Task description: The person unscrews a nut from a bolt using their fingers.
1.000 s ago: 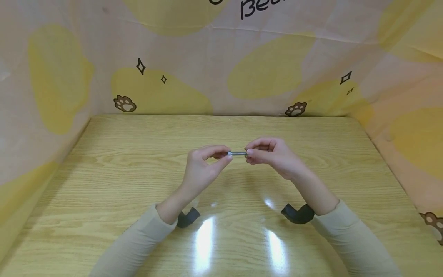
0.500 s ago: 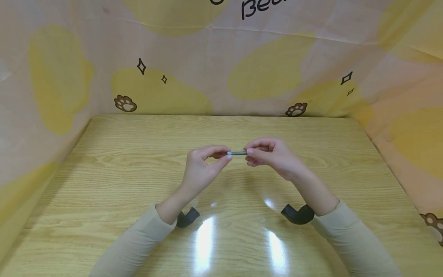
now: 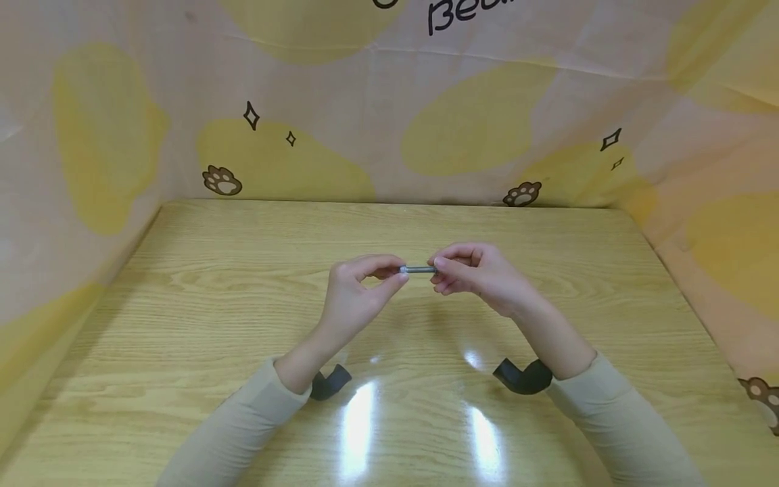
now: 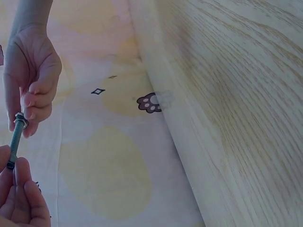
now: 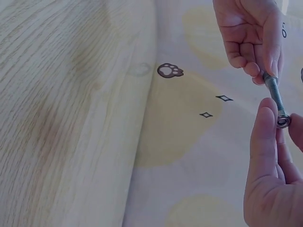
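A thin threaded metal bolt [image 3: 420, 269] is held level between the two hands, over the middle of the table. My left hand [image 3: 356, 294] pinches its head end between thumb and fingers; the fingertips cover most of the head. At the other end of the bolt [image 4: 15, 141] sits a small metal nut [image 4: 20, 118], and the right hand [image 3: 487, 277] pinches there with thumb and forefinger. Seen from the right wrist, the nut [image 5: 283, 121] lies between the right thumb and fingers, with bare thread running up to the left fingertips.
The wood-grain table [image 3: 243, 297] reaches back to a yellow and pale cloth [image 3: 341, 101] with paw prints, which also hangs along both sides. A black curved piece [image 3: 331, 383] shows by the left cuff, another black piece [image 3: 525, 377] by the right cuff. Light glares off the table's front.
The right thumb and fingers have shifted slightly at the nut end. My left hand and the bolt stay nearly where they were.
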Available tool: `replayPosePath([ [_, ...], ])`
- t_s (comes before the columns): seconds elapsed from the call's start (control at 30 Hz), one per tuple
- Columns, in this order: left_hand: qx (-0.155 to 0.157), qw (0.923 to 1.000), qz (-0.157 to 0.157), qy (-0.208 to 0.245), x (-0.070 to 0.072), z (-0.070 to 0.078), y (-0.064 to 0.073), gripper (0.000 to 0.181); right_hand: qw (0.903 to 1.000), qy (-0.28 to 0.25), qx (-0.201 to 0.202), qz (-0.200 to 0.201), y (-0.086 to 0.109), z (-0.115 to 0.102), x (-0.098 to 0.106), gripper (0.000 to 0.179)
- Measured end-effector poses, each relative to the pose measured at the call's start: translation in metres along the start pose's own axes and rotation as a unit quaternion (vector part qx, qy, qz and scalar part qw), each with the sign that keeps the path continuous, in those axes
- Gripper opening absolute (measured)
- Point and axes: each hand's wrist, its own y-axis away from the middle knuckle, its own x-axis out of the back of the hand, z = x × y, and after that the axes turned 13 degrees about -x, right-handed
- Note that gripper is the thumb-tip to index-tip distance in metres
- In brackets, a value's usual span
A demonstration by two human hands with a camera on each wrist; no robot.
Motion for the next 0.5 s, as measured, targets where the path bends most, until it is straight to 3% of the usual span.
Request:
replayPosePath([
  [0.1,0.002,1.0,-0.002,0.001,0.0008,0.0007,-0.0006,0.012,0.9998,0.002,0.018,0.0,0.0003,-0.0004,0.0009,0.013],
  [0.23,0.006,1.0,-0.001,0.002,0.0014,0.0004,-0.001,0.013,0.9995,0.002,0.032,0.001,0.0014,-0.0012,0.0025,0.021],
  [0.5,0.007,1.0,-0.002,-0.002,0.0013,-0.0004,-0.0004,0.014,0.9998,-0.016,-0.011,-0.008,-0.0013,-0.0004,-0.0005,0.025],
])
